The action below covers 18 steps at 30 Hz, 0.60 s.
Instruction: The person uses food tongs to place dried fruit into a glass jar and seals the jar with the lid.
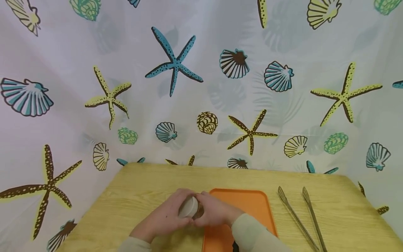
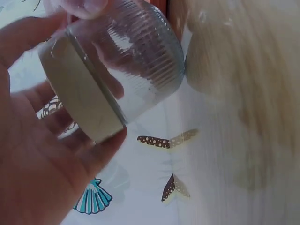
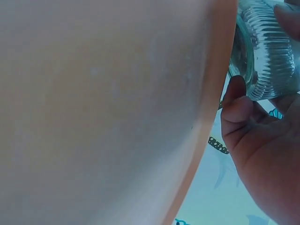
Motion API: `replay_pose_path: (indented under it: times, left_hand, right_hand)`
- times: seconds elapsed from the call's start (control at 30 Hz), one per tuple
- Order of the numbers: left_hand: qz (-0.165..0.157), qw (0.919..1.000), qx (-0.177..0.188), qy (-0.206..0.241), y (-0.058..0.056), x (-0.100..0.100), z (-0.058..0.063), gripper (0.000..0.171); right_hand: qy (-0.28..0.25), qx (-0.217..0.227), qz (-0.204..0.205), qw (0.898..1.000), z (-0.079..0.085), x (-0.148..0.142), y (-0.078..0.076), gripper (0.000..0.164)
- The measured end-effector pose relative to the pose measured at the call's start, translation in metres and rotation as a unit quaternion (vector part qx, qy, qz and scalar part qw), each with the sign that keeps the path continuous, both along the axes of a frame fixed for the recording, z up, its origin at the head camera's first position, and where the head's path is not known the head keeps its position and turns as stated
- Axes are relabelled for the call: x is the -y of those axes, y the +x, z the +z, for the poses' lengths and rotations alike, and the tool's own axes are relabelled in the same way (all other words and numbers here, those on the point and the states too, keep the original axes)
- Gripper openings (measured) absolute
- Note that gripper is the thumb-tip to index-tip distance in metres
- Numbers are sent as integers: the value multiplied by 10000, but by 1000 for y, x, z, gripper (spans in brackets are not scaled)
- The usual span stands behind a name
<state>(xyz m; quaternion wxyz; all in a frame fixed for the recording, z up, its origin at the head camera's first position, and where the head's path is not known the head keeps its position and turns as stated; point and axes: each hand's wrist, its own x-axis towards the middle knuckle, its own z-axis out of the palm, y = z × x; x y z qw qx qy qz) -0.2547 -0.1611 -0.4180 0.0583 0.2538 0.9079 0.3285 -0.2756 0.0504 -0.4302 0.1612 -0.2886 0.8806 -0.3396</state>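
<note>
Both hands hold a ribbed clear glass jar (image 2: pixel 140 61) with a pale lid (image 1: pixel 189 208), tilted over the wooden table beside the tray's left edge. My left hand (image 1: pixel 170 216) curls its fingers and thumb around the lid, as the left wrist view shows from close up. From the other side my right hand (image 1: pixel 216 210) grips the glass body, with its fingers near the base in the right wrist view. The jar's lower edge is close to the tabletop in the left wrist view. In the head view the hands cover most of the glass.
An orange tray (image 1: pixel 244 199) lies under the right forearm, with a small black object (image 1: pixel 235 246) on it, partly hidden by the sleeve. Metal tongs (image 1: pixel 297 218) rest spread on the wooden table (image 1: pixel 135 189) at right. A shell-and-starfish curtain (image 1: pixel 201 101) surrounds the back and sides.
</note>
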Motion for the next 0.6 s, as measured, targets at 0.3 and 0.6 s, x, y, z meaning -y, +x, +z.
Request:
replay_pose_path:
  times: [0.3, 0.6]
  left_hand:
    - [1267, 9911, 278, -293, 2, -4, 3, 76]
    - [190, 9989, 411, 151, 0, 9, 1, 67]
  right_hand:
    - [72, 27, -95, 9999, 4, 8, 1, 82]
    - [122, 32, -111, 9999, 0, 8, 1, 85]
